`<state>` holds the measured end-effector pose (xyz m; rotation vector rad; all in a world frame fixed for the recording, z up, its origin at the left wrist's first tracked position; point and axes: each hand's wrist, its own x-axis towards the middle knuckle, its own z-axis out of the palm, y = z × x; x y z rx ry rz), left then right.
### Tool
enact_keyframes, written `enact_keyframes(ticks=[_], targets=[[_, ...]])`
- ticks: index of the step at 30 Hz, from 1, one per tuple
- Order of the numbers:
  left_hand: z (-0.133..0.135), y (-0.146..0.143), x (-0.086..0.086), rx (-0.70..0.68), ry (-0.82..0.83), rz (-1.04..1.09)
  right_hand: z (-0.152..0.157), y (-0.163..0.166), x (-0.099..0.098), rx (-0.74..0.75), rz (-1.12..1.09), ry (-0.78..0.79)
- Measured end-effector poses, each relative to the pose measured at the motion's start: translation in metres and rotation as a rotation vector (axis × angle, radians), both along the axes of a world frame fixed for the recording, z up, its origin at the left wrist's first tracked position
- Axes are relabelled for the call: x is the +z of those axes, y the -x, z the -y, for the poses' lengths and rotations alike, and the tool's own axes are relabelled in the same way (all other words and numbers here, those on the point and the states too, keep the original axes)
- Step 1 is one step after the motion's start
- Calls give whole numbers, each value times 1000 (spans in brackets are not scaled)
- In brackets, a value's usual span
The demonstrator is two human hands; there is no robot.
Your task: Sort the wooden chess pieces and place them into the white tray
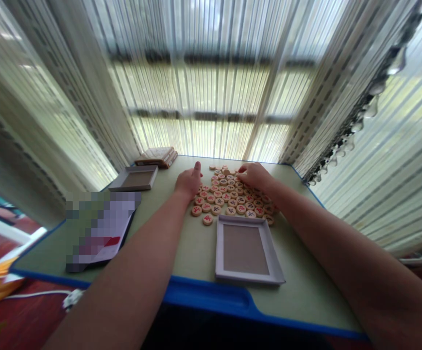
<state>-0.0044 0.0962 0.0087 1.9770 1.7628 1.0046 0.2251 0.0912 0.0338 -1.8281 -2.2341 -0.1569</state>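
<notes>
Several round wooden chess discs (228, 197) with red and dark characters lie spread on the green table (192, 248). My left hand (189, 182) rests at the left edge of the pile, fingers curled under and thumb pointing up. My right hand (255, 176) lies on the pile's far right side, fingers bent down onto the discs. What the fingers hold, if anything, is hidden. An empty white box tray (246, 250) sits just in front of the discs.
A second shallow box lid (135, 178) lies at the far left, with a folded wooden board (158, 156) behind it. A pixelated paper on a dark pad (101, 231) lies near the left edge. The table has a blue rim (211, 296). Curtains hang all round.
</notes>
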Motion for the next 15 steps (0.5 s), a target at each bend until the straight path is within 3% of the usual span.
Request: enact_keyframes(ticks=[4, 7, 15], targets=[[-1, 0, -1, 2, -4, -10, -3, -2, -4, -52, -130, 11], [-1, 0, 0, 8, 6, -13, -5, -5, -7, -73, -232, -74], [-2, 0, 1, 54, -28, -3, -1, 0, -7, 120, -203, -167]])
